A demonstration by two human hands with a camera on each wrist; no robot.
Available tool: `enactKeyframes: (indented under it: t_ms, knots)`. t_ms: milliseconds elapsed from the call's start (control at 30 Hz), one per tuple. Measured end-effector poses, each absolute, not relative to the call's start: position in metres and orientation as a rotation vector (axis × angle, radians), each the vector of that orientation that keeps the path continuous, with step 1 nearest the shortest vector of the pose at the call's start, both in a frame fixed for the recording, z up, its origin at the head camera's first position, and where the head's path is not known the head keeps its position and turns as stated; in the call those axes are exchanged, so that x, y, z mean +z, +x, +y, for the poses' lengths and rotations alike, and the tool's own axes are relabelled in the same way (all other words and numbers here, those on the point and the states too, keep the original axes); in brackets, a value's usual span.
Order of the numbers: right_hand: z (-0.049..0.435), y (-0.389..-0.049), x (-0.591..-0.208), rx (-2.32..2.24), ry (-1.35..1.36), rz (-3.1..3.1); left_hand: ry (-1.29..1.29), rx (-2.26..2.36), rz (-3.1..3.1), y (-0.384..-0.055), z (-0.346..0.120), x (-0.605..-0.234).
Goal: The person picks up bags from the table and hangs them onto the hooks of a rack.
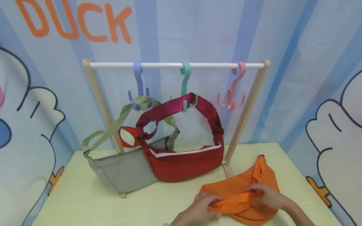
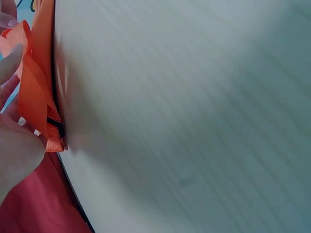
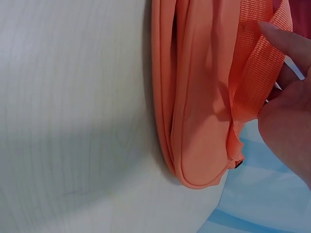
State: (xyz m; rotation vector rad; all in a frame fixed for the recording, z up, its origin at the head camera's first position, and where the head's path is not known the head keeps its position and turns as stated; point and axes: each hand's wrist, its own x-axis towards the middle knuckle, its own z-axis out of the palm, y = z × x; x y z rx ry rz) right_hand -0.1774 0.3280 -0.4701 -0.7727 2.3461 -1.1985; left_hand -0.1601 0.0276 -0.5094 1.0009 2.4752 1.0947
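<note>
An orange waist bag (image 1: pixel 234 186) lies on the table at the front right, its wide webbing strap (image 3: pixel 260 65) folded across the top. My left hand (image 1: pixel 202 208) holds the strap near its left end, thumb on one side and fingers on the other. A black buckle (image 2: pixel 56 126) shows close to that hand in the left wrist view. Farther right, my right hand (image 1: pixel 267 197) pinches the strap, its thumb (image 3: pixel 284 41) against the webbing. In the right wrist view the bag's rounded end lies on the table.
A white-barred wooden rack (image 1: pixel 113 65) carries blue (image 1: pixel 138 78), green (image 1: pixel 185 78) and pink hooks (image 1: pixel 233 91). From the blue hook hangs a grey-green bag (image 1: pixel 121 169); a red bag (image 1: pixel 186 166) hangs from the green one, overlapping it. Nothing hangs from the pink hook.
</note>
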Motion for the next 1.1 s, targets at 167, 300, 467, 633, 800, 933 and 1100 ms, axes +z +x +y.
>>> enactKeyframes:
  t_ms: [167, 300, 467, 633, 800, 933, 1100]
  knots:
    - [0.327, -0.178, -0.465, -1.195, -0.765, 2.363, 0.980, 1.144, 2.455, -0.159, 0.029, -0.508]
    - [0.328, -0.178, -0.463, -1.209, -0.772, 2.350, 0.957, 1.205, 2.431, -0.158, 0.029, -0.506]
    - [0.328, -0.178, -0.461, -1.197, -0.836, 2.386, 0.944, 1.286, 2.420, -0.158, 0.027, -0.504]
    - [0.328, -0.178, -0.458, -1.191, -0.831, 2.408, 0.937, 1.314, 2.436, -0.161, 0.026, -0.501]
    - [0.327, -0.177, -0.454, -1.188, -0.820, 2.432, 0.924, 1.353, 2.438, -0.164, 0.024, -0.498]
    - [0.325, -0.178, -0.450, -1.189, -0.809, 2.443, 0.936, 1.383, 2.442, -0.167, 0.023, -0.497]
    - [0.325, -0.178, -0.448, -1.175, -0.829, 2.469, 0.909, 1.401, 2.454, -0.169, 0.023, -0.493]
